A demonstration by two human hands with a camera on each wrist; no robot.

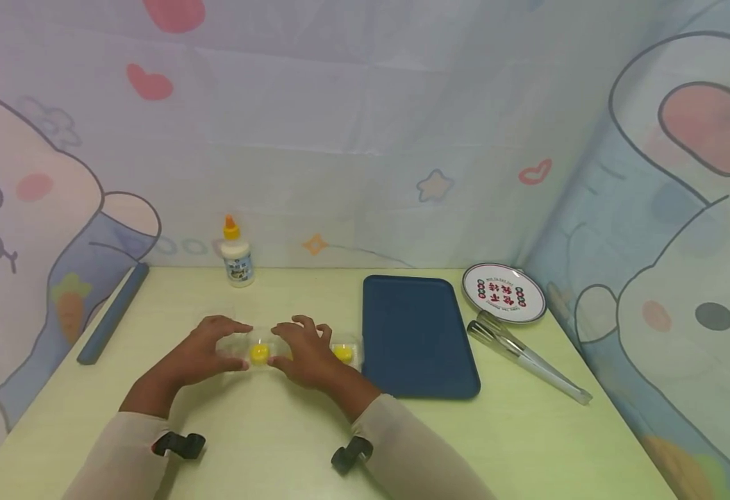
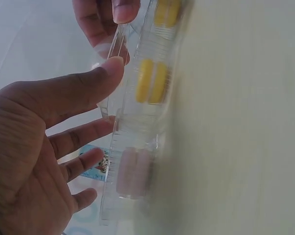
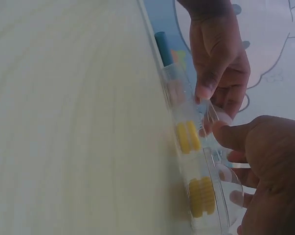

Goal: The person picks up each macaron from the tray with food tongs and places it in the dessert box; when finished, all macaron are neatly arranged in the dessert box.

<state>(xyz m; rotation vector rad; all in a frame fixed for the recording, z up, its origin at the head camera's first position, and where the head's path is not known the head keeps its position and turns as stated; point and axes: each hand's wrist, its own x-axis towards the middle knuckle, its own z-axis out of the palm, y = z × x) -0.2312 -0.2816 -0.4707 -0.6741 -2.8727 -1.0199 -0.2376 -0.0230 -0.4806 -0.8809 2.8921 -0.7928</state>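
Clear plastic macaron boxes stand in a row on the table. Both hands are at the middle macaron box (image 1: 267,336), which has a yellow macaron (image 1: 260,354) inside. My left hand (image 1: 205,348) grips its lid edge from the left, thumb near and forefinger far, the other fingers spread. From the right, my right hand (image 1: 307,353) holds the same lid between thumb and fingers. In the left wrist view a pink macaron (image 2: 133,172) sits in the compartment beside the left fingers. Another yellow macaron (image 1: 343,354) lies in clear plastic beyond the right hand, which partly hides the row.
A blue tray (image 1: 419,337) lies right of the boxes. Behind it to the right are a round plate (image 1: 504,293) with red print and metal tongs (image 1: 530,357). A glue bottle (image 1: 237,260) stands at the back; a grey-blue bar (image 1: 113,314) lies at the left edge.
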